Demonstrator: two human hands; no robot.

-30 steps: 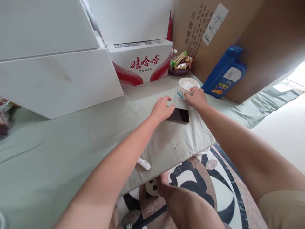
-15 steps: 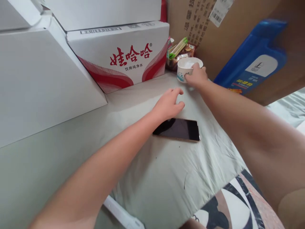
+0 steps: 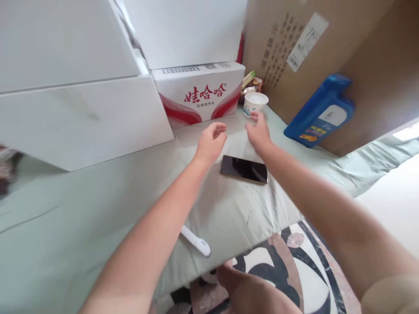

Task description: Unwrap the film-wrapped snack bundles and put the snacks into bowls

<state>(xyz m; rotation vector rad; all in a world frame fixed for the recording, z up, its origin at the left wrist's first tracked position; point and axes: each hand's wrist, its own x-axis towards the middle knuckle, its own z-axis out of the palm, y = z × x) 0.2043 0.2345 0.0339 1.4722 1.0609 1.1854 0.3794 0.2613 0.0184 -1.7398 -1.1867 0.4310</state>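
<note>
A white paper cup [image 3: 256, 100] with a blue-green print stands upright near the back boxes. Just in front of it is my right hand [image 3: 259, 131], slightly blurred, with thumb and fingers apart and nothing between them. My left hand [image 3: 211, 141] hovers over the pale green cloth, its fingers loosely curled and a gap at the thumb; it holds nothing. Between my forearms a black-screened phone [image 3: 244, 169] lies flat. Partly covered by my left forearm, a slim white stick-shaped object [image 3: 197, 242] rests near the front edge.
White and red water cartons [image 3: 204, 98] are stacked behind. A blue bottle [image 3: 319, 113] leans against a large brown cardboard box [image 3: 278, 39] at right. Snack packets [image 3: 252, 84] sit behind the cup. Patterned floor [image 3: 262, 264] shows below the cloth [image 3: 131, 183].
My right hand has let go of the paper cup and drawn back from it. My left hand has shifted left, away from above the phone. The view has swung and widened.
</note>
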